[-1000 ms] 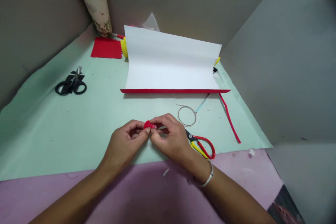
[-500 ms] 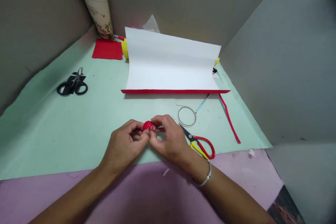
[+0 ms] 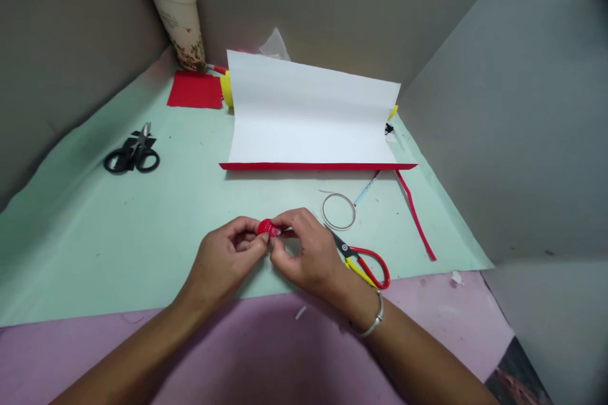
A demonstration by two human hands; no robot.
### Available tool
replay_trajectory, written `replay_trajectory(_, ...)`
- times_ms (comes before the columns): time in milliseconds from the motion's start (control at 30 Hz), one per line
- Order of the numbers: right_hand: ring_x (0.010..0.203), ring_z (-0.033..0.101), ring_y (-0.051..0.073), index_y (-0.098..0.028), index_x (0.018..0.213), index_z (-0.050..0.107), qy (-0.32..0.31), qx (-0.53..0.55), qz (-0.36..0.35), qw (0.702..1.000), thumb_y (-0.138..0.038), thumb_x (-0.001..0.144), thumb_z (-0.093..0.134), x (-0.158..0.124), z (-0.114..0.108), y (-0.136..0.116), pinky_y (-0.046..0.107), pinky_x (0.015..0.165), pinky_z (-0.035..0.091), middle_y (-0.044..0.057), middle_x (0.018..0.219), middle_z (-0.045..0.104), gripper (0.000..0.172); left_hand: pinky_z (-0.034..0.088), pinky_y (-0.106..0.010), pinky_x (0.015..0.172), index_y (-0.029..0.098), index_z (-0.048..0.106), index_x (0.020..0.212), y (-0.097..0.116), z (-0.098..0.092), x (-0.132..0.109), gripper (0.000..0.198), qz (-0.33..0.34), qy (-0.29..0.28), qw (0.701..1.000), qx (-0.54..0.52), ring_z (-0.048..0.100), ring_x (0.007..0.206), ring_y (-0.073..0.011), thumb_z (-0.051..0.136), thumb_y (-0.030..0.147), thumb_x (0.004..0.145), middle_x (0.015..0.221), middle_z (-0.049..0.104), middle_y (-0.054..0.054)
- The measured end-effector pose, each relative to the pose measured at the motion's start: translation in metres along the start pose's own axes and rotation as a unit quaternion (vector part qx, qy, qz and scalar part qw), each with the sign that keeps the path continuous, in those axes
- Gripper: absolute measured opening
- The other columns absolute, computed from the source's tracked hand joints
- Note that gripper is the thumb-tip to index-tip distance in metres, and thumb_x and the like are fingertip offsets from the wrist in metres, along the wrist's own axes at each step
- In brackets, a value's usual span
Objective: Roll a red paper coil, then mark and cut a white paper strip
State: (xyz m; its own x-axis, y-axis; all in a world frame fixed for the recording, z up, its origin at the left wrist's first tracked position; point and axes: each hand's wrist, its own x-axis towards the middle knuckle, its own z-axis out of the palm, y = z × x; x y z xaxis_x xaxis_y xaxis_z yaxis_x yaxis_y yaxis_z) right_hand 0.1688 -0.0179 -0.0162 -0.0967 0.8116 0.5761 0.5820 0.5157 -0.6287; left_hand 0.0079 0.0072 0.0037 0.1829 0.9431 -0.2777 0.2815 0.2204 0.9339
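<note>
A small red ribbed roll (image 3: 268, 227), coiled like corrugated paper, sits between my two hands above the green sheet. My left hand (image 3: 228, 253) pinches its left side between thumb and fingers. On its right side, my right hand (image 3: 304, 247) holds the roll's end with fingertips and thumb; the fingers partly cover it. Just right of my right hand lie scissors (image 3: 365, 262) with red and yellow handles. Beyond that hand rests a thin ring of narrow tape or wire (image 3: 338, 211).
A curved white sheet (image 3: 311, 114) with a red front edge stands ahead. Black-handled scissors (image 3: 137, 155) and red squares (image 3: 194, 90) lie left. A lidded cup (image 3: 178, 19) stands at the back left. A red strip (image 3: 415, 218) lies right. Grey walls enclose the green-covered table (image 3: 95, 253).
My right thumb has shifted slightly away from the left thumb, lower on the roll. Otherwise the hands and objects stay nearly in place.
</note>
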Motion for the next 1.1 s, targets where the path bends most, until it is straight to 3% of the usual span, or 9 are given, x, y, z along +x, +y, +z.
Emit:
replay_trajectory(300, 0.084, 0.068, 0.016, -0.023, 0.093, 0.064, 0.007, 0.056, 0.088, 0.995, -0.016, 0.082, 0.06, 0.0019, 0.0017, -0.0047, 0.027, 0.069, 0.066, 0.005, 0.092, 0.067, 0.014, 0.051, -0.028, 0.063, 0.022, 0.071, 0.083, -0.0031, 0.0032, -0.0026, 0.022, 0.017, 0.017, 1.0, 0.001, 0.067, 0.068, -0.0185, 0.071, 0.04, 0.071, 0.074, 0.074, 0.0)
replay_trajectory(567, 0.081, 0.067, 0.016, -0.02, 0.095, 0.065, 0.041, 0.022, 0.032, 0.998, -0.012, 0.081, 0.058, -0.0006, 0.0037, -0.0043, 0.027, 0.069, 0.065, 0.007, 0.089, 0.068, 0.018, 0.052, -0.027, 0.064, 0.022, 0.07, 0.085, -0.004, 0.0044, -0.0041, 0.021, 0.022, 0.026, 0.999, 0.011, 0.067, 0.067, -0.0171, 0.071, 0.039, 0.073, 0.074, 0.074, 0.001)
replay_trajectory(867, 0.079, 0.068, 0.017, -0.022, 0.094, 0.064, 0.058, 0.009, 0.018, 0.998, -0.01, 0.081, 0.058, -0.0001, 0.0047, -0.0068, 0.025, 0.067, 0.064, 0.006, 0.088, 0.067, 0.019, 0.055, -0.029, 0.068, 0.023, 0.071, 0.082, -0.0029, 0.0055, -0.0053, 0.018, 0.025, 0.031, 0.999, -0.002, 0.071, 0.072, -0.0201, 0.071, 0.038, 0.072, 0.077, 0.075, 0.002)
replay_trajectory(1100, 0.083, 0.068, 0.018, -0.023, 0.096, 0.062, 0.038, -0.005, 0.013, 0.999, -0.012, 0.082, 0.057, -0.0001, 0.0025, -0.0044, 0.03, 0.071, 0.064, 0.005, 0.089, 0.069, 0.019, 0.053, -0.028, 0.064, 0.023, 0.071, 0.083, 0.0012, 0.0028, -0.0043, 0.021, 0.019, 0.009, 1.0, -0.015, 0.068, 0.071, -0.02, 0.072, 0.042, 0.073, 0.076, 0.075, 0.0)
